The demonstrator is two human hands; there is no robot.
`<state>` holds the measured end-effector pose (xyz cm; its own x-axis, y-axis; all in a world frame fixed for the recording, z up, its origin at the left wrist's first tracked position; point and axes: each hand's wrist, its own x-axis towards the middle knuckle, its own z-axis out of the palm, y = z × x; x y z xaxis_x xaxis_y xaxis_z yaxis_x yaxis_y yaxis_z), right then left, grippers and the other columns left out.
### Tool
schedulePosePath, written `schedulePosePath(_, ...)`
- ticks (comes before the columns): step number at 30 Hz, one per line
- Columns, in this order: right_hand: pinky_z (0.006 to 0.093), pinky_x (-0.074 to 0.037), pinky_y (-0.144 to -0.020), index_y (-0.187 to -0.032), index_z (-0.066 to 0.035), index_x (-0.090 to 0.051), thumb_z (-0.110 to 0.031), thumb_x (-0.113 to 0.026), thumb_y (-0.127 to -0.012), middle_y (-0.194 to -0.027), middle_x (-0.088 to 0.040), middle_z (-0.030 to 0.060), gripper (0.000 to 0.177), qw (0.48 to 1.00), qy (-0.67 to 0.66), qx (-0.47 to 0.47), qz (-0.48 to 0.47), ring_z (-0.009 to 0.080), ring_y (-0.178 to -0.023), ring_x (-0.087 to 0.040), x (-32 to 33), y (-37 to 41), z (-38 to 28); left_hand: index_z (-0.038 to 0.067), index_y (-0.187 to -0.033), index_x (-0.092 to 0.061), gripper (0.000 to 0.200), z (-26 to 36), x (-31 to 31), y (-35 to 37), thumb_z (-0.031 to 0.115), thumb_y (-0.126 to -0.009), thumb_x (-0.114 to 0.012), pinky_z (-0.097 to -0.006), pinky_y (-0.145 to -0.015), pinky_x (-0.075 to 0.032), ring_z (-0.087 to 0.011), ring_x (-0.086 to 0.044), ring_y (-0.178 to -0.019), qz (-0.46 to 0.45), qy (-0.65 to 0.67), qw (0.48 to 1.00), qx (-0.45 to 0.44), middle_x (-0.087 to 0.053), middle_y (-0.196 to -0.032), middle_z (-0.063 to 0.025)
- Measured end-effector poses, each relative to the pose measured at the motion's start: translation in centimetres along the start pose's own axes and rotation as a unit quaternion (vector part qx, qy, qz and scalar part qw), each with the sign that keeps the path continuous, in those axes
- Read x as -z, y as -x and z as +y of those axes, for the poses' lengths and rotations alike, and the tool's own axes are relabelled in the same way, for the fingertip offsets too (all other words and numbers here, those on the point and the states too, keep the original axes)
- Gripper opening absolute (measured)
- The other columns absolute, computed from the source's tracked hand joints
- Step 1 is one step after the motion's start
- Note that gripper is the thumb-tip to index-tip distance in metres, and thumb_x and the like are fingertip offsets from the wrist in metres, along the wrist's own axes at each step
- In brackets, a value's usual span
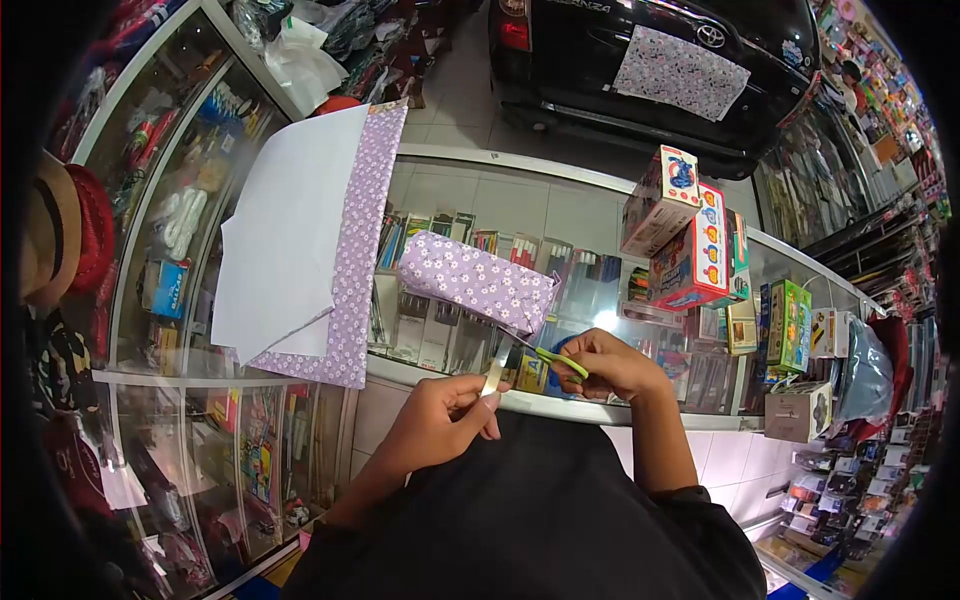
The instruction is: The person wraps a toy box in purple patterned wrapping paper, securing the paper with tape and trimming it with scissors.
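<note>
My left hand [437,420] pinches a short, pale, shiny strip of tape [492,376] between thumb and fingers, near the counter's front edge. In my right hand [618,366] is a pair of scissors [556,361] with green handles, fingers closed around the loops. The blades point up and left, close to the top of the strip. Just beyond both hands, a long box wrapped in purple floral paper [478,278] lies on the glass counter [590,225]. Its right end shows folded paper edges.
Purple wrapping paper [362,235] with white sheets [290,215] on it lies to the left, over another glass case [150,310]. Boxed goods [690,235] stand on the counter at right. A black car [570,60] is parked beyond the counter.
</note>
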<state>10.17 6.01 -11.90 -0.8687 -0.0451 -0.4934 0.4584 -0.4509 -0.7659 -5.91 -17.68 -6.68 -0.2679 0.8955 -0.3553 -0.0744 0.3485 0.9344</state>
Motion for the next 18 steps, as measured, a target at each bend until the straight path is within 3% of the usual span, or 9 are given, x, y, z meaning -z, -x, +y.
schedulePosePath(7,0.0198,-0.028,-0.039,-0.087,0.001,-0.068,-0.027,-0.070,-0.093,-0.069,-0.063,0.0059,0.029,1.000,-0.023,-0.003,-0.005,0.0025,-0.046,-0.041,-0.17,-0.02,-0.54,-0.009,-0.123,-0.065,0.028,0.17,-0.10,-0.01,0.011,-0.104,-0.055,-0.0261,-0.071,-0.054,-0.0107,-0.067,-0.071,-0.001,0.007,1.000,0.003,-0.071,-0.075,-0.0090)
schedulePosePath(10,0.0194,-0.028,-0.041,-0.082,0.000,-0.068,-0.021,-0.071,-0.091,-0.066,-0.062,0.0035,0.023,1.000,-0.005,-0.001,0.001,0.0026,-0.046,-0.042,-0.36,0.11,-0.81,-0.008,-0.123,-0.064,0.028,-0.02,-0.05,-0.04,0.010,-0.104,-0.055,-0.0262,-0.070,-0.054,-0.0107,-0.067,-0.071,-0.002,0.003,1.000,-0.007,-0.072,-0.075,-0.0090)
schedulePosePath(12,0.0199,-0.029,-0.044,-0.080,0.000,-0.068,-0.014,-0.070,-0.088,-0.064,-0.061,0.0010,0.017,0.997,0.080,0.002,0.017,0.0025,-0.047,-0.043,-0.14,0.04,-0.55,-0.009,-0.124,-0.064,0.028,0.09,0.05,-0.03,0.010,-0.104,-0.055,-0.0263,-0.070,-0.055,-0.0108,-0.067,-0.070,-0.004,-0.003,1.000,-0.006,-0.071,-0.075,-0.0091)
schedulePosePath(15,0.0218,-0.028,-0.042,-0.075,-0.003,-0.069,-0.015,-0.070,-0.091,-0.057,-0.057,-0.0031,0.020,0.997,0.076,0.014,0.019,0.0020,-0.044,-0.040,0.03,-0.13,-0.07,-0.009,-0.124,-0.064,0.028,0.07,0.22,0.05,0.009,-0.104,-0.055,-0.0264,-0.070,-0.055,-0.0111,-0.067,-0.070,-0.005,-0.005,1.000,-0.001,-0.071,-0.075,-0.0096)
schedulePosePath(18,0.0207,-0.032,-0.047,-0.083,0.002,-0.070,-0.008,-0.069,-0.084,-0.066,-0.063,-0.0008,0.010,0.996,0.089,-0.002,-0.001,0.0024,-0.053,-0.047,0.54,0.06,-0.16,-0.009,-0.124,-0.064,0.027,0.10,0.38,0.13,0.008,-0.104,-0.056,-0.0266,-0.069,-0.055,-0.0114,-0.068,-0.069,-0.009,0.001,1.000,0.006,-0.072,-0.076,-0.0102)
